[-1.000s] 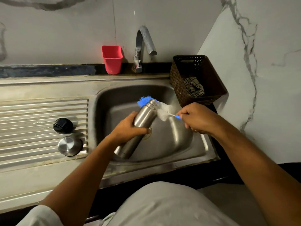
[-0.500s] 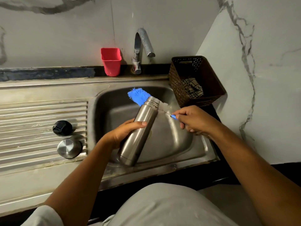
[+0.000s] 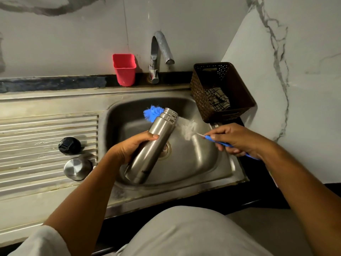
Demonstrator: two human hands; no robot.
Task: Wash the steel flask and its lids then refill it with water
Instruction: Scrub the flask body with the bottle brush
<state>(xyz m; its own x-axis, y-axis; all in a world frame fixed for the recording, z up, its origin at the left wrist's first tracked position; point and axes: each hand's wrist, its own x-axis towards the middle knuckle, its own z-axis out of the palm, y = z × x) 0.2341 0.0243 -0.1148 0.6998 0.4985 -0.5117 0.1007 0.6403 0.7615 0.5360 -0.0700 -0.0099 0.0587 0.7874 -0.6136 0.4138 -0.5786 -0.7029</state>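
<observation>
Over the steel sink basin (image 3: 203, 163), a tilted cylindrical steel flask (image 3: 156, 143) is gripped by the left hand (image 3: 129, 148), while a blue-handled bottle brush (image 3: 208, 137) is pinched in the right hand (image 3: 238, 139) beside it.

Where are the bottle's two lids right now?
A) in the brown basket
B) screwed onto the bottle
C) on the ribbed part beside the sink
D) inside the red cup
C: the black lid and the steel lid both lie on the ribbed draining board, left of the basin, while the threaded mouth of the steel flask is bare.
</observation>
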